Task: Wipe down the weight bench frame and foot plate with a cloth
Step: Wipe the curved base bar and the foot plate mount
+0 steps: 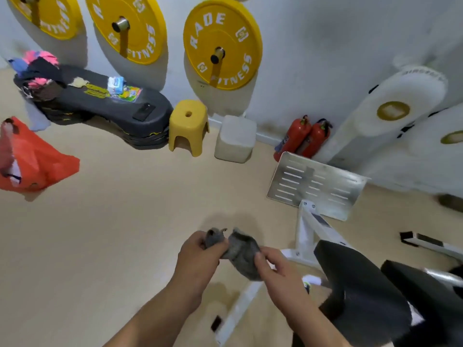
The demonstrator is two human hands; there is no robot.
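- From my remote feed, an orange bag [35, 159] lies slumped on the floor at the far left. Pale and pinkish contents show at its mouth, too blurred for me to name.
- A white tub [235, 139] stands by the wall between a yellow stool [188, 126] and two red fire extinguishers [305, 139]. I cannot see into it.
- A stack of black step platforms [100, 101] carries a heap of pink, blue and dark fabric at its left end and some colourful packets near the middle.
- The grey cloth [240, 249] is bunched between both hands, in the air above the floor and just left of the white bench frame [308, 226].
- The left hand [200, 254] has its fingers curled round one end, and the right hand [278, 274] pinches the other.
- The slotted metal foot plate [318, 184] sits tilted at the far end of the frame, near the extinguishers and apart from the cloth.
- A black pad [358, 284] hides much of the frame, and the right edge cuts the bench off.
- The yellow weight plates [223, 43] on wall pegs are partly cropped at the top.
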